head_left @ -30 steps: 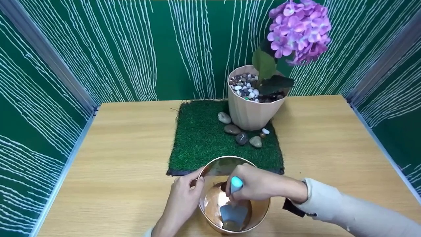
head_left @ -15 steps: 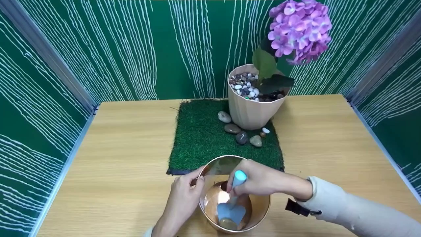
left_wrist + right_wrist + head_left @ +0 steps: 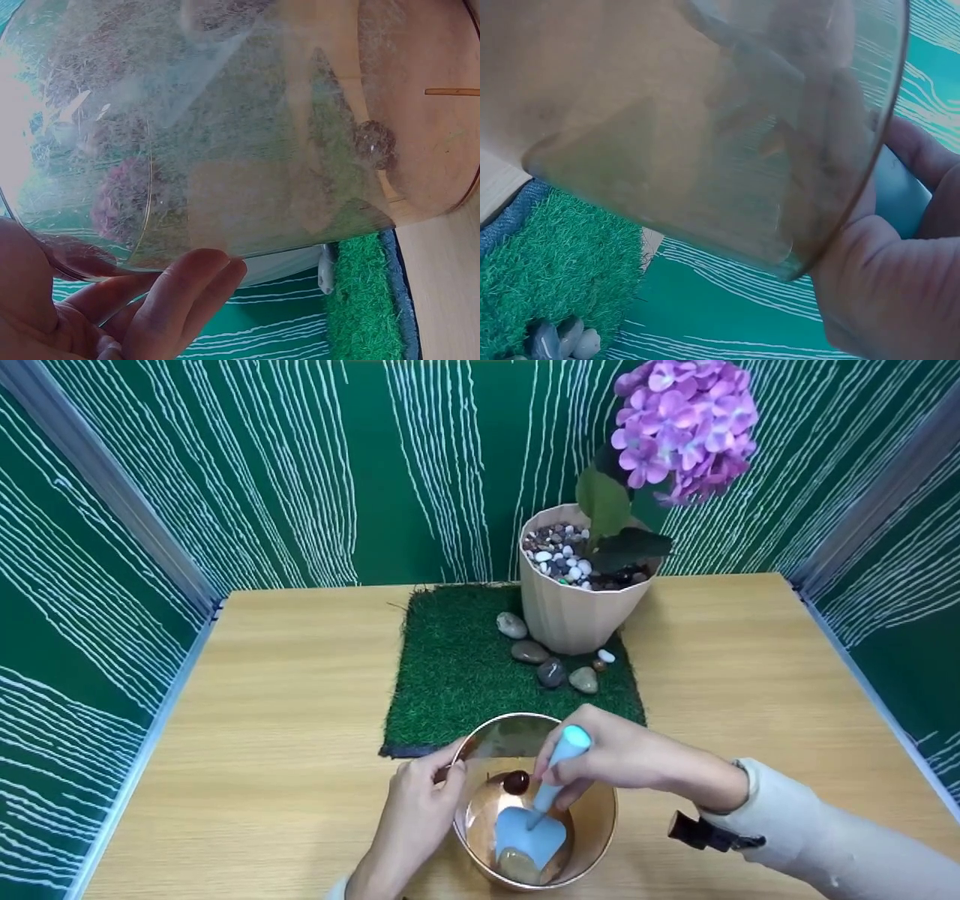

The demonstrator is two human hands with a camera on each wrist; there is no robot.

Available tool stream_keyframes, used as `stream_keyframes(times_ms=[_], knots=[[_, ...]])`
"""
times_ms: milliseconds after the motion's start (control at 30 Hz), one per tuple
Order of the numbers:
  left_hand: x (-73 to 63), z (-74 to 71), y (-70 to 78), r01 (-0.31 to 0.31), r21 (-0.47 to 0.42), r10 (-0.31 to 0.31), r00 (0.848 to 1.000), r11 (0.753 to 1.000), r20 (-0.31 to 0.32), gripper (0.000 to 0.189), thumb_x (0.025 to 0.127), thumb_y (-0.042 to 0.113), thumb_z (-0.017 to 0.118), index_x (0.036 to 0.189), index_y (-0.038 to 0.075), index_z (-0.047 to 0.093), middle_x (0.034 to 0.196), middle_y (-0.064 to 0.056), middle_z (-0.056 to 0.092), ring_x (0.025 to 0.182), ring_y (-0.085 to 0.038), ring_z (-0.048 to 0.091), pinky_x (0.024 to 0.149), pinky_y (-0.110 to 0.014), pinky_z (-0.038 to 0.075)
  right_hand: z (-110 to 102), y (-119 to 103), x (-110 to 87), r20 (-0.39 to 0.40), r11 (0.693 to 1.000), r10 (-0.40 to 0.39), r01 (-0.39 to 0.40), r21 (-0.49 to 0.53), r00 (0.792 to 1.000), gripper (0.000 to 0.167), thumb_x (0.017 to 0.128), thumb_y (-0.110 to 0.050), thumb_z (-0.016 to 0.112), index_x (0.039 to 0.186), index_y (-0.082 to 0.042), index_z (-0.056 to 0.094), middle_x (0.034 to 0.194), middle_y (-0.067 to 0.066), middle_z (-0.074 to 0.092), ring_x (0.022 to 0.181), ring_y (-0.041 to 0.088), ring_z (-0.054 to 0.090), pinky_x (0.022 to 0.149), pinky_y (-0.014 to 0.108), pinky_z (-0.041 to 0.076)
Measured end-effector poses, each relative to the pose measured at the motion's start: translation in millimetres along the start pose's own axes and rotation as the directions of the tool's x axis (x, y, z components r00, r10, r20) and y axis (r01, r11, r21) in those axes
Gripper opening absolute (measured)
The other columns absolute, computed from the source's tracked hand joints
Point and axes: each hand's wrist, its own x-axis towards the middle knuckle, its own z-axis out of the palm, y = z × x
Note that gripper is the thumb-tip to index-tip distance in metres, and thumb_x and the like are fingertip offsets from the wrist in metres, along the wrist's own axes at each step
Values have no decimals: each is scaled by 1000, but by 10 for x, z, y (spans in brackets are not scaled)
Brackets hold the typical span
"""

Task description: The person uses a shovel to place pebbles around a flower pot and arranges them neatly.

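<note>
A see-through amber bucket (image 3: 592, 840) stands at the table's front. My left hand (image 3: 421, 802) grips its left rim between thumb and fingers; in the left wrist view those fingers (image 3: 180, 292) lie against the wall. My right hand (image 3: 622, 754) holds the handle of a light blue toy shovel (image 3: 529, 832), reaching over the right rim. The shovel slants, its blade low inside the bucket. Against the blade's front edge sits a tan stone (image 3: 519, 865); whether it rests on the blade I cannot tell. A dark round stone (image 3: 516, 781) lies farther back in the bucket.
Behind the bucket lies an artificial grass mat (image 3: 457, 675). A beige pot (image 3: 574, 619) of pebbles with a purple flower (image 3: 686, 431) stands on it, several stones (image 3: 551, 673) in front. Green walls with white lines enclose the wooden table (image 3: 285, 682).
My right hand has moved right and slightly back, tilting the shovel handle rightward. The tan stone and the dark stone show more fully now. My left hand stays on the rim.
</note>
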Motion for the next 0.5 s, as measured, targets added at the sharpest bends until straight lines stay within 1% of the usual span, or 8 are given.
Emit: stream_keyframes(times_ms=[100, 233, 333, 500], knots=[[4, -1, 2, 3, -8, -3, 1000, 1000, 5, 39, 101, 11, 57, 137, 6, 71, 130, -14, 72, 124, -24, 65, 101, -47, 57, -38, 11, -34, -14, 1000, -7, 7, 28, 1000, 22, 96, 0, 64, 106, 18, 71, 103, 27, 76, 85, 21, 79, 77, 36, 65], [8, -1, -1, 2, -15, -2, 1000, 1000, 8, 39, 101, 11, 58, 137, 6, 71, 129, -14, 73, 119, -23, 68, 96, -44, 60, -87, 22, -79, -34, 997, -7, 10, 72, 999, 24, 97, 0, 63, 107, 20, 69, 100, 20, 76, 82, 18, 78, 77, 35, 65], [7, -2, -7, -1, -19, 1, 1000, 1000, 9, 39, 101, 11, 57, 137, 6, 71, 129, -14, 73, 116, -21, 69, 94, -43, 60, -116, 33, -107, -35, 994, -19, 22, 107, 999, 26, 97, -1, 62, 109, 21, 67, 99, 16, 76, 81, 16, 78, 77, 34, 65], [12, 0, -8, -4, -31, 5, 1000, 999, 15, 39, 101, 10, 56, 137, 5, 71, 127, -15, 74, 115, -22, 70, 94, -43, 61, -153, 56, -140, -33, 988, -42, 46, 144, 999, 28, 98, -2, 61, 111, 22, 66, 99, 14, 78, 81, 15, 78, 77, 32, 64]])
